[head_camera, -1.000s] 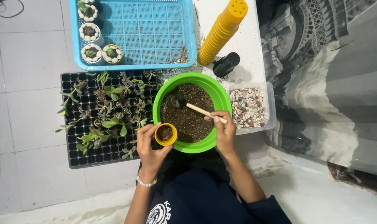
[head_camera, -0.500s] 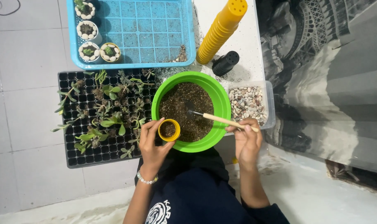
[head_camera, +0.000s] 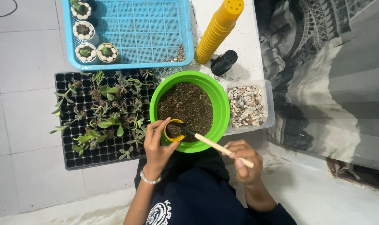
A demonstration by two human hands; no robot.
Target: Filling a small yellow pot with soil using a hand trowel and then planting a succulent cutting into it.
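While our left hand (head_camera: 156,143) grips the yellow pot (head_camera: 173,130) and our right hand (head_camera: 243,157) pinches the scoop (head_camera: 206,141), soil could spill past the small rim if tipped quickly.

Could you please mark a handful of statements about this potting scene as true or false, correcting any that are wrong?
1. The left hand holds a small yellow pot over the green bowl of soil. True.
2. The right hand holds a metal fork. False: it grips a scoop with a wooden handle and a dark head, whose tip is at the small pot.
3. The clear tub beside the bowl holds pebbles. True.
4. The blue tray is filled with pots. False: only a few small planted pots stand at its left side.
5. The stack of yellow pots stands upright. False: it lies tilted on the white surface.
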